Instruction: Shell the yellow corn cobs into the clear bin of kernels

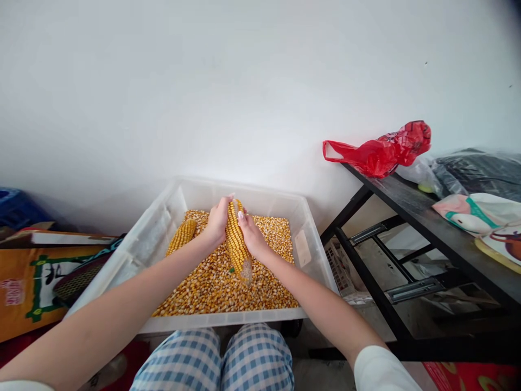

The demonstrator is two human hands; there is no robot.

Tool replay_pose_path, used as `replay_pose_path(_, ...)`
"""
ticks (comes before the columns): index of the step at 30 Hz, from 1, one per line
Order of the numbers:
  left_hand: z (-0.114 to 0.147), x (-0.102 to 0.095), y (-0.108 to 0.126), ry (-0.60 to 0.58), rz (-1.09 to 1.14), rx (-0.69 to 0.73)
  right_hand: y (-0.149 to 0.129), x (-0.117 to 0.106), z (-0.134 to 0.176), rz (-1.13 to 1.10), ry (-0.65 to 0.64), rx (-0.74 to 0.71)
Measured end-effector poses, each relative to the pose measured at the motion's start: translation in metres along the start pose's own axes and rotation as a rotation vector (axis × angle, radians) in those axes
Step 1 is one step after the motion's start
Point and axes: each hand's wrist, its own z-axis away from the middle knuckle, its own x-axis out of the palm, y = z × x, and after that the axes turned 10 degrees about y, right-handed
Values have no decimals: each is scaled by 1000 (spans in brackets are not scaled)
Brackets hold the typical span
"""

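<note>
Both my hands are wrapped round one dried corn cob (236,236), held over a plastic bin. My left hand (218,220) closes on its upper left side, and my right hand (251,234) grips its right side with the thumb on the kernels. Yellow kernels cover most of the cob; its lower tip is pale and bare. Beneath it, loose corn kernels (215,290) spread across the floor of the translucent bin (313,260). A second corn cob (182,234) lies on the kernels to the left, partly behind my left forearm.
A black folding table (407,201) stands on the right, with a red plastic bag (382,152) and other bags on top. At left are an orange printed box (20,288) and a blue crate (20,209). The white wall (244,98) rises behind the bin.
</note>
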Motion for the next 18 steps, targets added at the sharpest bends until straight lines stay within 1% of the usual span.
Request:
replay_pose_path(2, 0, 0, 3, -30, 21, -26, -2, 0, 1, 13, -32, 5)
replay_pose_path(5, -2, -2, 6, -42, 46, -63, -6, -3, 2, 23, -51, -49)
replay_pose_path(7, -5, -3, 9, -50, 73, -100, -10, -5, 2, -42, -56, -66)
replay_pose_path(9, -8, -5, 12, -53, 88, -138, -13, -6, 0, -153, -79, -33)
replay_pose_path(11, -10, -5, 15, -39, 85, -137, -15, -5, 0, -223, -118, 3)
replay_pose_path(13, -9, -5, 15, -16, 71, -83, -15, -4, 2, -202, -133, 14)
replay_pose_path(15, -7, -4, 14, -3, 60, -21, -13, -2, 4, -131, -108, 3)
replay_pose_path(18, -4, -3, 11, -8, 59, -16, -9, 0, 6, -10, -38, -4)
